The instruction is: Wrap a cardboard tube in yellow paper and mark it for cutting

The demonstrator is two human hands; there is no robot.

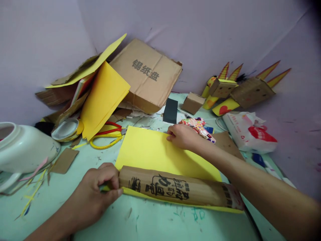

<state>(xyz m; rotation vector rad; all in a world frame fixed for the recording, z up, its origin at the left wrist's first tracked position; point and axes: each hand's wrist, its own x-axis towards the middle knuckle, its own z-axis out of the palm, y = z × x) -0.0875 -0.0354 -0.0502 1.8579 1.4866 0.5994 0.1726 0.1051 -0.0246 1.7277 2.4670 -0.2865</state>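
Note:
A sheet of yellow paper (147, 147) lies flat in front of me. Along its near part rests a rolled piece of brown cardboard (170, 187) with black printed characters, and the paper's near edge curls up against it. My left hand (96, 192) is closed at the roll's left end, thumb and index finger pinching the paper edge beside the cardboard. At the far edge of the sheet, my right hand (183, 136) has its fingers curled together on the paper. That forearm crosses above the right side of the sheet and hides part of it.
Scissors with red and yellow handles (105, 140) lie left of the sheet. Behind stand a cardboard box (147, 77) and folded yellow card (105, 93). A white pot (27, 144) is at left. Tissues (248, 132) and cardboard figures (253, 92) are at right.

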